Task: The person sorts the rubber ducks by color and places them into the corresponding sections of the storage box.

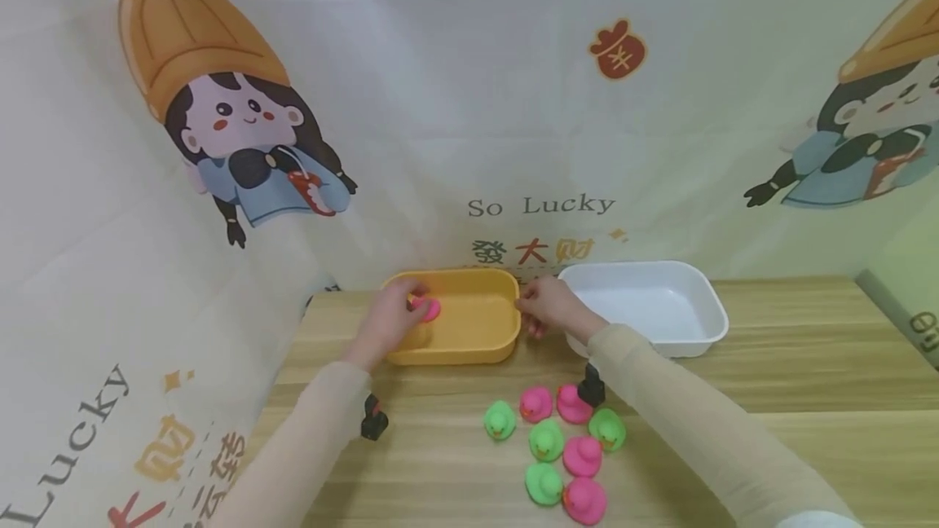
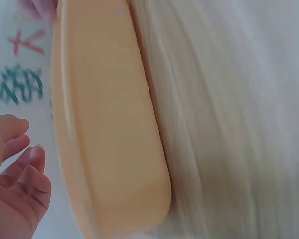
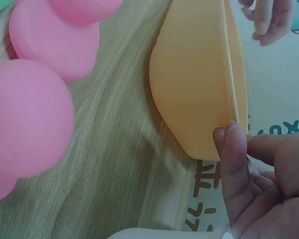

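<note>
My left hand (image 1: 389,314) is over the left end of the yellow plastic basin (image 1: 446,355), its fingers loosely bent. A pink rubber duck (image 1: 429,310) lies in that basin, partly hidden by the fingers. The left wrist view shows nothing between the fingers of this hand (image 2: 17,184). At the basin's right end, my right hand (image 1: 553,305) pinches the rim between thumb and fingers. Up close in the right wrist view, the fingertips (image 3: 231,134) are right at the yellow rim.
A white basin (image 1: 645,346) stands to the right, behind my right forearm. Nearer to me, several pink ducks (image 1: 583,456) and several green ducks (image 1: 546,440) sit grouped on the wooden table (image 1: 433,446). A printed cloth (image 1: 440,104) hangs behind the table.
</note>
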Action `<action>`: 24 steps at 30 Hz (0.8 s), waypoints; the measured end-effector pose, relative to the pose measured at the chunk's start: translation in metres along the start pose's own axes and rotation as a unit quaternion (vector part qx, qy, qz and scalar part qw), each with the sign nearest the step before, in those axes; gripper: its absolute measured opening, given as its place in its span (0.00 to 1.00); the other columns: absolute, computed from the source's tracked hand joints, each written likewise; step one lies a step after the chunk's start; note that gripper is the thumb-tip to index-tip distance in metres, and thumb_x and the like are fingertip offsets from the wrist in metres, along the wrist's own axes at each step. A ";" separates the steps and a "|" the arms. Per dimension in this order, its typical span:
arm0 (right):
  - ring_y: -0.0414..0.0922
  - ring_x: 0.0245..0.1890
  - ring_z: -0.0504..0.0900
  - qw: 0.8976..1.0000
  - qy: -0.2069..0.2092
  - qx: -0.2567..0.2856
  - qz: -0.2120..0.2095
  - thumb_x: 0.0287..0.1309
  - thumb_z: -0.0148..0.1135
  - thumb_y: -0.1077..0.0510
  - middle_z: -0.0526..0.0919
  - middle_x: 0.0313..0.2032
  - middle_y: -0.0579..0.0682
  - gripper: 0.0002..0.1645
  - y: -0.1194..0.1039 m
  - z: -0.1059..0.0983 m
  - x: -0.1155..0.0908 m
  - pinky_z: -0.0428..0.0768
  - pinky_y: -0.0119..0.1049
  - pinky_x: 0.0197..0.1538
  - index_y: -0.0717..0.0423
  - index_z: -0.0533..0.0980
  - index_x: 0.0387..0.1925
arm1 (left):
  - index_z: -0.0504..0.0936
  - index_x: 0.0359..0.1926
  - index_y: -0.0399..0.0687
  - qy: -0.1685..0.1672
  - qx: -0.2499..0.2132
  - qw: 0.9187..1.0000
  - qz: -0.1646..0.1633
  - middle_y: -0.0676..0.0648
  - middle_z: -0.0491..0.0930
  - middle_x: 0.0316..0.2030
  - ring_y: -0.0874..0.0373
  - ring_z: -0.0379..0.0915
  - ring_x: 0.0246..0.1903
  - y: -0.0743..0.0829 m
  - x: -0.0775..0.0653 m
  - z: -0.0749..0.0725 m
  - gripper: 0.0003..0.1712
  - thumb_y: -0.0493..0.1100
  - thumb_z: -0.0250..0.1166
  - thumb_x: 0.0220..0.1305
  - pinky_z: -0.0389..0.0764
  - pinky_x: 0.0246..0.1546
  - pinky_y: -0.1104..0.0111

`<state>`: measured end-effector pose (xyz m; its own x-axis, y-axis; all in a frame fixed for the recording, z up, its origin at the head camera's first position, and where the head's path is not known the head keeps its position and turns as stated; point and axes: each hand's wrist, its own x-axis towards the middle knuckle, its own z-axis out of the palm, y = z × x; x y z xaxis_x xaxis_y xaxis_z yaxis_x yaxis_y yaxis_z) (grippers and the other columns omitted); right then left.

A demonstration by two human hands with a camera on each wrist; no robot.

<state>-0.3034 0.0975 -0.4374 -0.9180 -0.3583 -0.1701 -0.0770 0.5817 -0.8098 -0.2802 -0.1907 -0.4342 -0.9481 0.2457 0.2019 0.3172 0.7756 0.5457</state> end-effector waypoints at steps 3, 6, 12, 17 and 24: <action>0.39 0.15 0.80 1.000 -0.003 -0.005 -0.002 0.74 0.58 0.62 0.86 0.25 0.57 0.13 0.000 -0.003 0.001 0.86 0.39 0.27 0.72 0.81 0.42 | 0.83 0.52 0.33 0.003 0.000 0.999 0.039 0.38 0.84 0.47 0.50 0.77 0.37 0.015 -0.011 0.002 0.15 0.40 0.68 0.71 0.81 0.41 0.58; 0.39 0.15 0.80 1.000 -0.004 -0.014 -0.003 0.74 0.59 0.62 0.85 0.24 0.54 0.13 -0.002 -0.005 0.001 0.87 0.41 0.29 0.71 0.82 0.43 | 0.85 0.49 0.35 0.005 0.004 0.997 0.076 0.41 0.84 0.43 0.55 0.75 0.33 0.029 -0.023 0.006 0.12 0.38 0.70 0.68 0.79 0.36 0.64; 0.38 0.15 0.79 1.000 -0.010 -0.019 0.001 0.74 0.59 0.62 0.85 0.24 0.53 0.14 -0.004 -0.007 0.002 0.84 0.35 0.26 0.72 0.82 0.45 | 0.85 0.47 0.38 -0.018 -0.018 0.990 0.136 0.43 0.85 0.40 0.58 0.73 0.29 0.052 -0.053 0.018 0.12 0.36 0.74 0.64 0.77 0.33 0.70; 0.38 0.15 0.79 0.999 -0.017 -0.029 -0.013 0.73 0.59 0.61 0.85 0.23 0.54 0.14 -0.004 -0.009 0.001 0.82 0.32 0.24 0.71 0.82 0.43 | 0.85 0.47 0.40 -0.054 -0.023 0.985 0.162 0.46 0.83 0.38 0.59 0.71 0.30 0.066 -0.074 0.031 0.11 0.36 0.73 0.64 0.75 0.31 0.72; 0.38 0.17 0.79 0.998 -0.032 -0.054 -0.021 0.73 0.60 0.60 0.88 0.28 0.59 0.12 -0.002 -0.012 -0.001 0.79 0.30 0.23 0.65 0.84 0.38 | 0.86 0.50 0.43 -0.098 -0.024 0.985 0.142 0.49 0.84 0.42 0.61 0.72 0.31 0.077 -0.092 0.050 0.12 0.43 0.71 0.68 0.74 0.32 0.74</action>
<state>-0.3075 0.1058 -0.4292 -0.8862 -0.4287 -0.1756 -0.1603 0.6394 -0.7520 -0.1698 -0.1245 -0.4516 -0.8054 0.5597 0.1948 0.5668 0.6315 0.5291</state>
